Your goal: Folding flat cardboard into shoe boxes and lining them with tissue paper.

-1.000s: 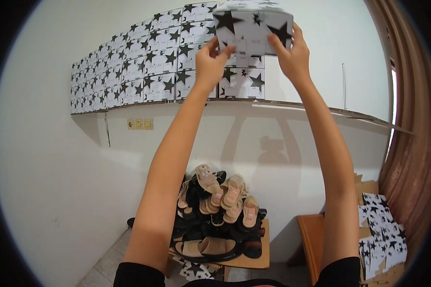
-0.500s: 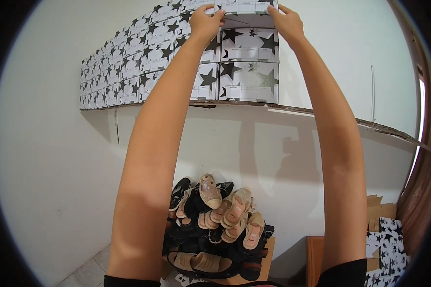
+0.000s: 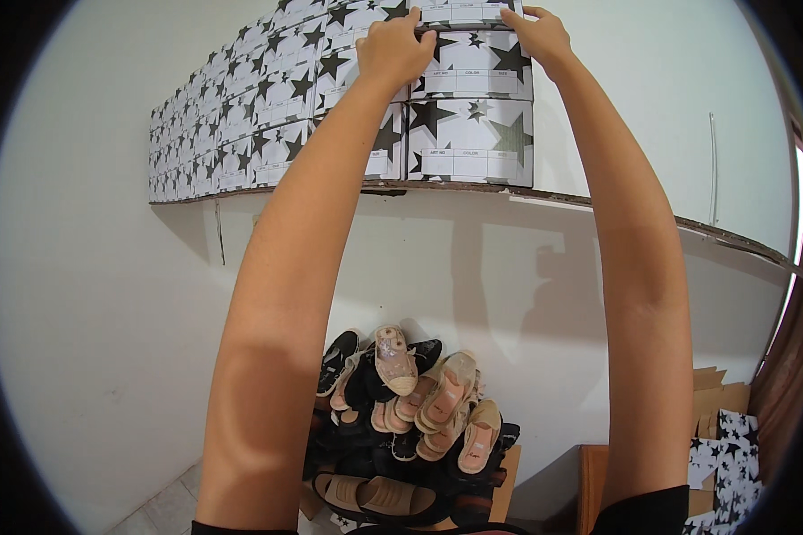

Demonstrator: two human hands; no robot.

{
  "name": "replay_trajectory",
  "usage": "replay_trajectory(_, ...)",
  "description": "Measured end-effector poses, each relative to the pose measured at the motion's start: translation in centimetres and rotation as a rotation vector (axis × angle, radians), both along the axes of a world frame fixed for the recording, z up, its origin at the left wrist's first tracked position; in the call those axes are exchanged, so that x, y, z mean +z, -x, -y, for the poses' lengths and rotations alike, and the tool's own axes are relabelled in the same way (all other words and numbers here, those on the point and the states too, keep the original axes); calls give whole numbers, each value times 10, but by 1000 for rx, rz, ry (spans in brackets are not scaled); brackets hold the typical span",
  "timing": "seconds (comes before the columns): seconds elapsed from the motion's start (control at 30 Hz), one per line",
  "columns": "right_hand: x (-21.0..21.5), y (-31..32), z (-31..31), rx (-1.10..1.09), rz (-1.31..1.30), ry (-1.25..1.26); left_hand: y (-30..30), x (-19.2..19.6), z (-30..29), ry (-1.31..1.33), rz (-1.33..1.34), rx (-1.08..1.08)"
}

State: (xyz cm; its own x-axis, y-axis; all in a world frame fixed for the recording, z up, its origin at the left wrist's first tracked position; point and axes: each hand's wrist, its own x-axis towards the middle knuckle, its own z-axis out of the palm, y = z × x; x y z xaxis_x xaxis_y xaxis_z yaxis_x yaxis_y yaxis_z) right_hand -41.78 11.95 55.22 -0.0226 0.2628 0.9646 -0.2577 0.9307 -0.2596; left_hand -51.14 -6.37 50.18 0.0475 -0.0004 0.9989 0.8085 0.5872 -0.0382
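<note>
- The pale wall (image 3: pixel 419 259) fills most of your view, with your arms' shadow falling on it below the shelf.
- A long bank of star-printed boxes (image 3: pixel 232 107), white with black stars, runs along the wall to your left, stacked in columns.
- The shelf (image 3: pixel 723 234) carries these boxes and runs on to the right past the end column.
- A pile of shoes (image 3: pixel 451 397), beige and black, sits low down between your forearms.
- Star-printed cardboard (image 3: pixel 736 455) lies at lower right, near the curtain (image 3: pixel 781 366).
- In the end column you see two lower boxes, the bottom box (image 3: pixel 473 138) and the middle box (image 3: pixel 473 67).
- Your top box (image 3: pixel 461 13) lies between your hands, directly above the middle box; its lower edge appears to meet it, and the view cuts off its upper part.
- Your right hand (image 3: pixel 542 37) is clamped on the top box's right end, thumb on the front, fingers at the side.
- Your left hand (image 3: pixel 397 49) is at its left end, index fingertip by the edge, thumb near the seam below; you cannot tell here whether it grips.
</note>
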Motion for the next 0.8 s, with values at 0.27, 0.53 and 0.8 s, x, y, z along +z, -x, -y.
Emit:
replay_trajectory(0.27, -11, 4, 11, 20, 14, 4, 22, -2, -4, 26, -111, 143)
replay_trajectory(0.53, -12, -3, 20, 25, 117, 56, 14, -7, -6, 174, 36, 171)
replay_trajectory(0.8, -57, -14, 54, -568, -136, -296, -11, -17, 31, 340, 39, 205)
